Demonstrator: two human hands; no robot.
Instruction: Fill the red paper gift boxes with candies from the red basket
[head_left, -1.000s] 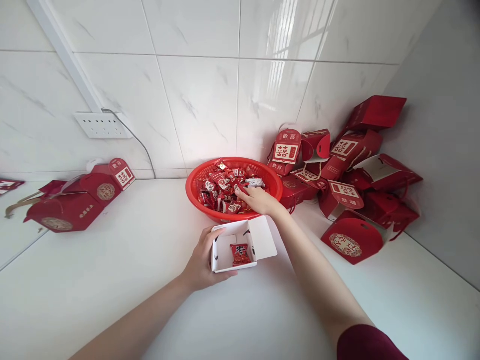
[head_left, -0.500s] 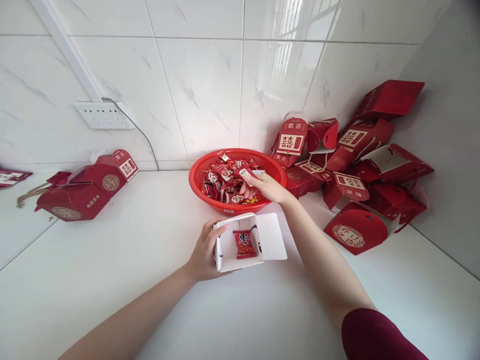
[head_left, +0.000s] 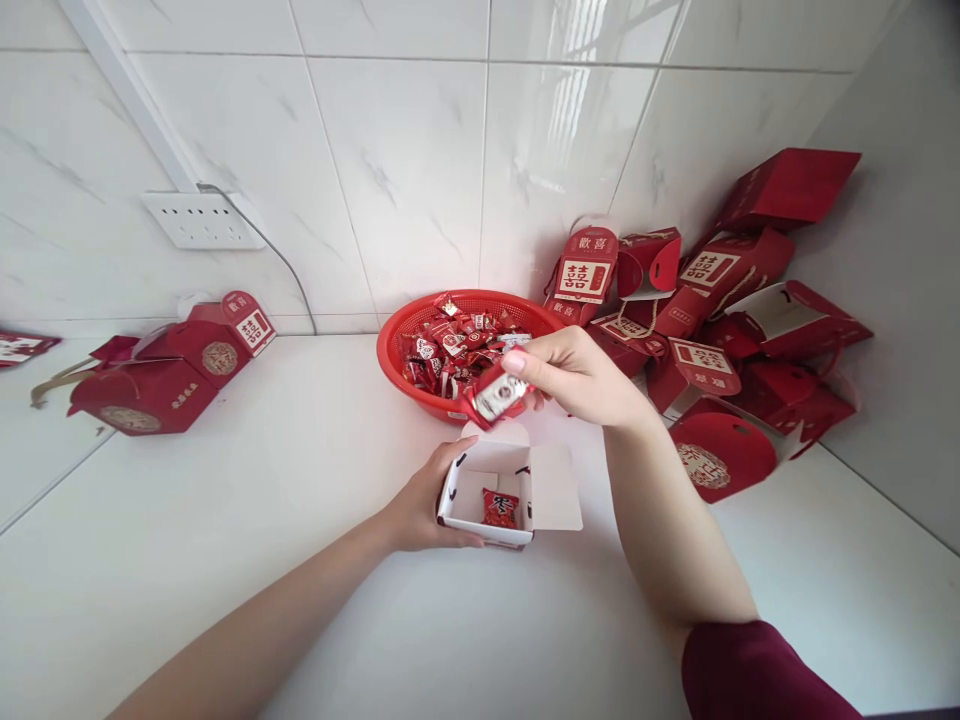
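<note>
Left hand: The left hand (head_left: 421,508) grips the left wall of the open box (head_left: 491,490), thumb over the rim, fingers clamped along the near outer side.
Right hand: The right hand (head_left: 577,375) pinches a wrapped candy (head_left: 496,394) between thumb and fingertips, closed tight on it.
Wrapped candy position: Held in the air just above the far edge of the open box, between the box and the red basket (head_left: 401,365); it touches neither.
Wrapped candy label: Red wrapper with a pale panel; the print on it is too small to read.
Open box: White inside, red outside, standing on the bench (head_left: 225,560) near the middle, with its lid flap (head_left: 553,486) folded out to the right.
Box contents: One red candy (head_left: 500,508) lies on the floor of the box; it bears a dark character that cannot be read with certainty.
Red basket: Stands on the bench against the tiled wall, just beyond the box, filled with red wrapped candies (head_left: 450,352).
Gift box pile: Red gift boxes (head_left: 720,340) are heaped in the far right corner; one upright tag (head_left: 584,268) reads 歡喜 over a large 囍.
Left gift boxes: Two red gift boxes (head_left: 161,375) lie on their sides at far left; one carries a 囍 label.
Wall socket: A white socket strip (head_left: 196,220) on the tiles, with a cable running down to the right.
</note>
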